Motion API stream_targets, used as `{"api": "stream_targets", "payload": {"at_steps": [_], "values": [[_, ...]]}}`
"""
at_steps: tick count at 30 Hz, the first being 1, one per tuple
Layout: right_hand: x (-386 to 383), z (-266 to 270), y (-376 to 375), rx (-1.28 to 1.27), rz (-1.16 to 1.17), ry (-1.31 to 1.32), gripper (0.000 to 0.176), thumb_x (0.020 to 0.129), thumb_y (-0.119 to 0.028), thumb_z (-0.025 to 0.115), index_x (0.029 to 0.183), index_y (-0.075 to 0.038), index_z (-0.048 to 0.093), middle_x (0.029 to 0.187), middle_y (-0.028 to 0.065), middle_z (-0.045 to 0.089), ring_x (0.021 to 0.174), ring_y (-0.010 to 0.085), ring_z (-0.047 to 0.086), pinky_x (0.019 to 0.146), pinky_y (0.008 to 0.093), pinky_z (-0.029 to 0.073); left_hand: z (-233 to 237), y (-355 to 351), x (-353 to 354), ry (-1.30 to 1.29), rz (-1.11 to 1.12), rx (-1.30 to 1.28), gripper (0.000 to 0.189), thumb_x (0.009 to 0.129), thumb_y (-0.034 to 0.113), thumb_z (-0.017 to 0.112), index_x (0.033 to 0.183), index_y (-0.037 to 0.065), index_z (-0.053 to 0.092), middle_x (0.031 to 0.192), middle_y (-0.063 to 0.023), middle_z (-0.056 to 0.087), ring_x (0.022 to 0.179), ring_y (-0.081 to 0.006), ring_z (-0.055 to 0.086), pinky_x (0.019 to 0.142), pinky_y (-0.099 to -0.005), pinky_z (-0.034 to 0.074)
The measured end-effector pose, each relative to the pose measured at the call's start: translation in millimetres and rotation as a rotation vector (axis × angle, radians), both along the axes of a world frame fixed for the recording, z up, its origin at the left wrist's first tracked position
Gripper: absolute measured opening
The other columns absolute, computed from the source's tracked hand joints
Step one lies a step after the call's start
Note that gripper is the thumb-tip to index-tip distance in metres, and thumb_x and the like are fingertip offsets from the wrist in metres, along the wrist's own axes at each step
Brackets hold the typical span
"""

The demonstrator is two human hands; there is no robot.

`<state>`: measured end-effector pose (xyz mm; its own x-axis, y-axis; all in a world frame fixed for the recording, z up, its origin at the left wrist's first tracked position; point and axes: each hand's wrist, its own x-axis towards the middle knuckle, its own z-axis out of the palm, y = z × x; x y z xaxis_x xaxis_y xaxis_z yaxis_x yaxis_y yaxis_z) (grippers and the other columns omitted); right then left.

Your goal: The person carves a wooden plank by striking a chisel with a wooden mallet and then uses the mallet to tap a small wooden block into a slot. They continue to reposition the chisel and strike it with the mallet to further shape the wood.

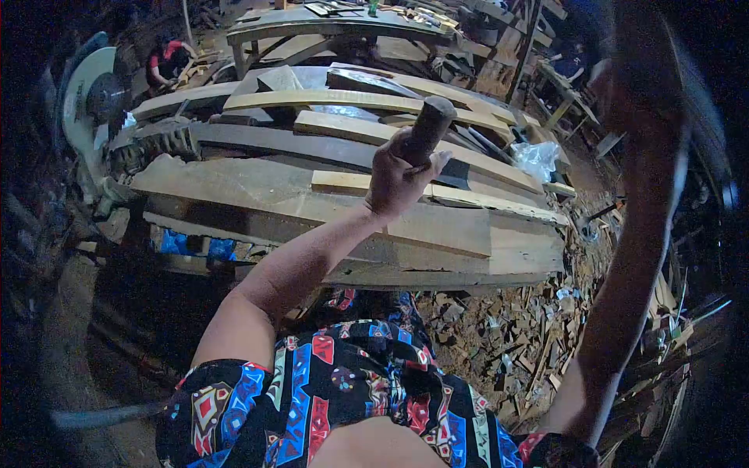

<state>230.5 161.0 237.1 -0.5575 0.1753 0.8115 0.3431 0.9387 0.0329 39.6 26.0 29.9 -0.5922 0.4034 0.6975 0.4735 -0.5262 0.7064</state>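
Note:
My left hand (394, 179) reaches forward over the bench, its fingers wrapped around a thick, dark round wooden piece (433, 125). This piece points up and away, with its blunt end toward the camera. Below it lie a planed wooden board (359, 183) and a wide, heavy plank (437, 226). My right arm (636, 226) is raised high on the right side, and my right hand (624, 93) is up near the top edge in deep shadow. Its fingers are lost in the dark, and I cannot tell what it holds.
Several long curved boards (320, 100) lie across the bench. A circular saw (94, 101) stands at the left. Crumpled clear plastic (537, 158) lies at the right end. Wood scraps (499, 351) cover the floor. A person (168, 62) crouches far left; another person (573, 62) is far right.

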Motion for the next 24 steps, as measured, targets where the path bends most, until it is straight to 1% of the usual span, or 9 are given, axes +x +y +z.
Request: {"api": "stream_targets", "payload": {"at_steps": [2, 4, 7, 11, 15, 17, 21, 22, 24], "values": [[11.8, -11.3, -10.1, 0.233, -0.224, 0.13, 0.042, 0.068, -0.012, 0.064, 0.109, -0.003, 0.055, 0.097, 0.0106, 0.06, 0.089, 0.0221, 0.058, 0.08, 0.0328, 0.045, 6.4, -4.1, 4.0, 0.022, 0.053, -0.068, 0.022, 0.072, 0.016, 0.069, 0.085, 0.004, 0.056, 0.066, -0.0049, 0.057, 0.06, -0.011, 0.053, 0.058, -0.0271, 0.046], [-4.9, -39.2, -24.8, -0.082, -0.025, 0.059, 0.043, 0.067, -0.009, 0.064, 0.108, -0.002, 0.055, 0.096, 0.0092, 0.06, 0.088, 0.021, 0.058, 0.083, 0.0326, 0.044, 7.6, -6.0, 2.6, 0.09, 0.104, -0.085, 0.023, 0.072, 0.015, 0.07, 0.086, 0.003, 0.057, 0.066, -0.0052, 0.057, 0.06, -0.0112, 0.053, 0.058, -0.0273, 0.046], [-49.1, -78.7, -42.4, -1.009, 0.767, -0.311, 0.055, 0.055, -0.005, 0.07, 0.107, 0.001, 0.053, 0.102, 0.0072, 0.058, 0.091, 0.0156, 0.053, 0.086, 0.0287, 0.041, 4.7, -4.2, -1.2, 0.173, 0.135, -0.059, 0.024, 0.071, 0.014, 0.07, 0.087, 0.003, 0.057, 0.066, -0.0056, 0.058, 0.059, -0.0112, 0.053, 0.058, -0.0271, 0.046], [-13.9, -23.4, -56.9, -0.888, 0.486, 0.129, 0.049, 0.059, 0.001, 0.063, 0.107, 0.001, 0.052, 0.099, 0.0094, 0.059, 0.09, 0.0187, 0.056, 0.084, 0.0313, 0.043, 2.4, -1.3, 0.2, 0.066, 0.062, -0.077, 0.025, 0.071, 0.015, 0.07, 0.088, 0.003, 0.056, 0.066, -0.0066, 0.058, 0.059, -0.0115, 0.053, 0.058, -0.0272, 0.046], [-13.7, -46.5, -29.3, -0.491, 0.286, 0.368, 0.044, 0.062, -0.002, 0.063, 0.105, -0.001, 0.054, 0.095, 0.0097, 0.06, 0.088, 0.0196, 0.057, 0.081, 0.0313, 0.045, 3.8, -2.6, 3.4, 0.059, 0.055, -0.045, 0.026, 0.071, 0.016, 0.07, 0.088, 0.002, 0.056, 0.067, -0.0075, 0.059, 0.061, -0.0108, 0.055, 0.057, -0.0275, 0.046], [-21.5, -71.5, -31.5, -0.647, 0.241, -0.092, 0.032, 0.069, -0.017, 0.062, 0.097, -0.002, 0.058, 0.087, 0.0061, 0.06, 0.07, 0.012, 0.055, 0.064, 0.0276, 0.046, 2.8, 2.1, -1.3, 0.219, 0.194, -0.07, 0.026, 0.071, 0.016, 0.07, 0.089, 0.003, 0.056, 0.067, -0.0072, 0.059, 0.062, -0.0106, 0.055, 0.058, -0.0275, 0.046], [-29.2, -30.8, -23.4, -0.694, 0.485, -0.261, 0.034, 0.066, -0.012, 0.064, 0.098, -0.002, 0.058, 0.077, 0.0032, 0.056, 0.057, 0.0083, 0.049, 0.05, 0.0227, 0.042, 10.0, -2.7, 5.4, 0.051, 0.046, -0.104, 0.024, 0.071, 0.017, 0.071, 0.083, 0.003, 0.054, 0.067, -0.0019, 0.056, 0.061, -0.0076, 0.053, 0.057, -0.0257, 0.046], [-17.0, -23.7, -25.1, -0.813, 0.283, -0.017, 0.036, 0.067, -0.015, 0.065, 0.099, -0.002, 0.056, 0.077, 0.0023, 0.056, 0.054, 0.0061, 0.046, 0.047, 0.0213, 0.039, 6.7, -2.0, 4.1, 0.044, 0.042, -0.099, 0.024, 0.071, 0.017, 0.071, 0.083, 0.003, 0.054, 0.067, -0.0022, 0.056, 0.062, -0.0078, 0.053, 0.057, -0.0257, 0.046], [-4.7, -7.6, -32.0, -0.184, -0.028, -0.011, 0.035, 0.069, -0.017, 0.065, 0.099, -0.002, 0.056, 0.081, 0.003, 0.058, 0.057, 0.0072, 0.048, 0.05, 0.0227, 0.04, 1.2, 3.1, 0.7, 0.033, 0.031, -0.08, 0.025, 0.072, 0.017, 0.071, 0.083, 0.003, 0.054, 0.067, -0.0029, 0.056, 0.062, -0.0082, 0.053, 0.057, -0.0257, 0.046]]}}
